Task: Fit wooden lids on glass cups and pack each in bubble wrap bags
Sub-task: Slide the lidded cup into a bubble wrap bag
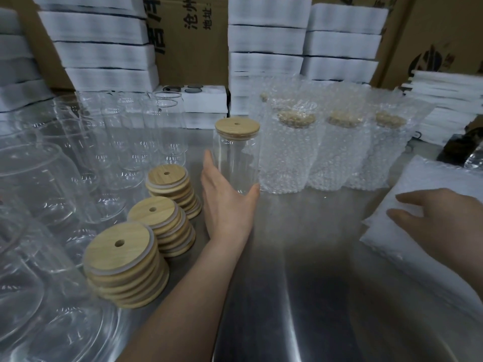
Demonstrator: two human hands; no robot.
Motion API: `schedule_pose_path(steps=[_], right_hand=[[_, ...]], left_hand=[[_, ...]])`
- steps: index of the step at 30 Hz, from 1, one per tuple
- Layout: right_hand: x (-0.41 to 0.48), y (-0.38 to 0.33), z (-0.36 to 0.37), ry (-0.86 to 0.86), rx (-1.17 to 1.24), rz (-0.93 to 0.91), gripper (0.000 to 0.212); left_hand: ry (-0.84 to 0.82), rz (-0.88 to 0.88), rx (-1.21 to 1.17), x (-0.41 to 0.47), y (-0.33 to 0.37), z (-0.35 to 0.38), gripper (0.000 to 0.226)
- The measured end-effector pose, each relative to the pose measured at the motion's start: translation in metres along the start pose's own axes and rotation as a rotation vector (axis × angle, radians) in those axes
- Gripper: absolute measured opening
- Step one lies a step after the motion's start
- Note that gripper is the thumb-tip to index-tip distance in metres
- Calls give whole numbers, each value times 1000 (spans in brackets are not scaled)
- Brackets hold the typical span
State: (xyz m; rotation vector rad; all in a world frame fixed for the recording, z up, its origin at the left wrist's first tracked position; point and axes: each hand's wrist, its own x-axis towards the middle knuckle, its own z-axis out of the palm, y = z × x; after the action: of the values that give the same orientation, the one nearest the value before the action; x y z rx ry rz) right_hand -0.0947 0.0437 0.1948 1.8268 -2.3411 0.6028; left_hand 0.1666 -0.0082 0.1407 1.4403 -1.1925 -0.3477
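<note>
Upright glass cup (236, 163), wooden lid (237, 125) fitted, sits between lid stacks (125, 262) and bubble-wrapped cups (290, 152).

I see open bench (308, 270) through the lower centre of the frame. Bare glass cups (86, 158) and three lid stacks (125, 265) crowd the left, wrapped cups (326, 152) wall the upper right, and a bag pile (431, 178) blocks the right edge.

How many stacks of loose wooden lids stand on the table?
3. The nearest stack, the middle stack and the farthest stack of round pale wooden lids form a diagonal row left of the left hand. None looks hidden.
</note>
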Motion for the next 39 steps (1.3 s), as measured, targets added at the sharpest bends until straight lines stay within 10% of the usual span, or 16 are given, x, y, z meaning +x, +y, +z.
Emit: schedule_pose_path(steps=[20,29,33,39], right_hand=[[-2,-36,-8,529,387,-283,18],[2,-97,1,276,684,-263,7],[11,-113,15,147,916,-193,15],[17,-128,39,92,1135,-69,13]], left_hand=[[205,301,281,-11,21,-7,92],[137,695,78,-25,36,-6,37],[-303,322,-223,-31,37,-6,51],[-434,57,-354,-26,31,2,47]])
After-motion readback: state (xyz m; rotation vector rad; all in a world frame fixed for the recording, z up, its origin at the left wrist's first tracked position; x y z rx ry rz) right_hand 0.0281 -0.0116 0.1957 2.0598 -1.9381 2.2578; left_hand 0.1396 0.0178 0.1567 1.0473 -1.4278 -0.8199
